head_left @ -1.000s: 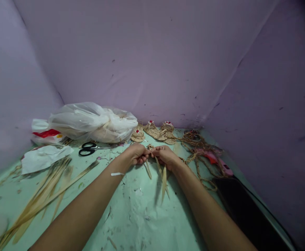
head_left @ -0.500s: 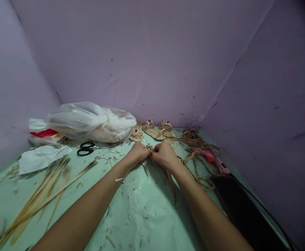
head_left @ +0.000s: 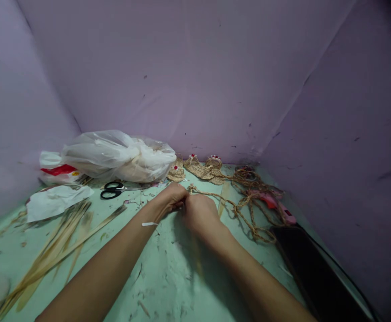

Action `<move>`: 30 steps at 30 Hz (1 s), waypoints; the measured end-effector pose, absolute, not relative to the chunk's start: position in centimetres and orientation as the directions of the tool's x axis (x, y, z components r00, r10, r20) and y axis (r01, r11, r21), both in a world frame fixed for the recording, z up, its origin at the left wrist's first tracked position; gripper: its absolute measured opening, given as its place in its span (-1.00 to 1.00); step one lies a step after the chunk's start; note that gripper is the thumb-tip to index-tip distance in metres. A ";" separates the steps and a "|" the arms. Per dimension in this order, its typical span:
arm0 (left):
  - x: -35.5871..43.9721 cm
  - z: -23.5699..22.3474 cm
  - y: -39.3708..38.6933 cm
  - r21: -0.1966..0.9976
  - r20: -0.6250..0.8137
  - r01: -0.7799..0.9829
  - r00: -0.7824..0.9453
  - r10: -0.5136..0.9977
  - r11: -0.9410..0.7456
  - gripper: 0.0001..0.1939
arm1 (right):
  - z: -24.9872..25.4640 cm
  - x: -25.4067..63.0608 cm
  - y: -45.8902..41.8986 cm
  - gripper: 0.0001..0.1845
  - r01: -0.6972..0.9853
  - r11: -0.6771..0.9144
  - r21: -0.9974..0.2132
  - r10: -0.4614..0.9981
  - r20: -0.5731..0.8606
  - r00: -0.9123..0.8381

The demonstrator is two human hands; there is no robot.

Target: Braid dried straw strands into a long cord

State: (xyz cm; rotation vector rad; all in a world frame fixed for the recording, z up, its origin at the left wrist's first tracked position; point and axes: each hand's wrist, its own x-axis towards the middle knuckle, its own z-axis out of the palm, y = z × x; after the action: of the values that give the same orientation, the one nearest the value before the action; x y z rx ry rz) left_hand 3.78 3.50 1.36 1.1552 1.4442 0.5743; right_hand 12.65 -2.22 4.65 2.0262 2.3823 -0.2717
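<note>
Taking the clock's centre at the two hands, the braided cord [head_left: 219, 196] has its near end right there, knobbly and just past the knuckles at twelve o'clock, then runs loosely toward three. The left hand [head_left: 176, 195] and right hand [head_left: 200, 211] meet side by side, fingers curled in and seemingly clamped on that end, though the exact pinch is hidden behind the knuckles. A blurred pale strip [head_left: 197, 264] trails toward six. The cord looks very light, dry and a little springy, with a rough surface that should grip well rather than slip; single fibres could fray or split if bent sharply. The surest hold is probably a thumb-and-finger pinch just behind the end, where the plait is tightest. Further out, a few woven pieces [head_left: 197, 169] with red beads lie at twelve to one, a pink object [head_left: 285, 214] at three, black-handled scissors [head_left: 111, 193] at nine, a knotted plastic bag [head_left: 115, 154] at ten, and flat pale strips [head_left: 53, 250] toward eight.
</note>
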 end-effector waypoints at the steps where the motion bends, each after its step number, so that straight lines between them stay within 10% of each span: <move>1: 3.6 1.4 3.6 0.856 -0.458 0.336 0.139 0.878 0.393 -0.79 | 4.9 13.2 -1.9 -0.76 0.973 0.147 -0.179 0.981 -0.100 -0.167; 6: 2.9 1.5 4.1 0.834 -0.524 0.344 0.245 0.816 0.432 -0.83 | 4.1 16.8 1.2 -0.84 0.745 -0.042 -0.666 0.999 -0.028 0.032; 9: 2.7 1.4 4.3 0.831 -0.528 0.351 0.255 0.810 0.431 -0.82 | 2.7 17.2 2.3 -0.87 0.408 -0.253 -0.877 0.967 -0.247 0.068; 14: 2.6 1.2 4.3 0.850 -0.489 0.370 0.292 0.822 0.374 -0.85 | 1.7 15.2 2.0 -0.84 0.146 -0.378 -0.914 0.907 -0.397 -0.140; 20: 2.7 1.4 4.2 0.794 -0.433 0.561 0.248 0.867 0.235 -0.92 | 0.5 15.1 2.7 -0.86 0.379 -0.308 -0.873 0.943 -0.334 -0.003; 30: 4.2 4.4 2.4 0.412 -0.204 0.911 0.088 0.975 0.004 -0.87 | 0.2 15.3 2.5 -0.84 0.228 -0.337 -0.913 0.937 -0.349 -0.013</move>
State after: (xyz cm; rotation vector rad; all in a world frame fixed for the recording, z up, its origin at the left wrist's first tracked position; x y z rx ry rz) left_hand 4.17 2.38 4.38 1.9365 1.8514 0.1941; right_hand 15.34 2.52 0.16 2.5053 1.9042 -2.1615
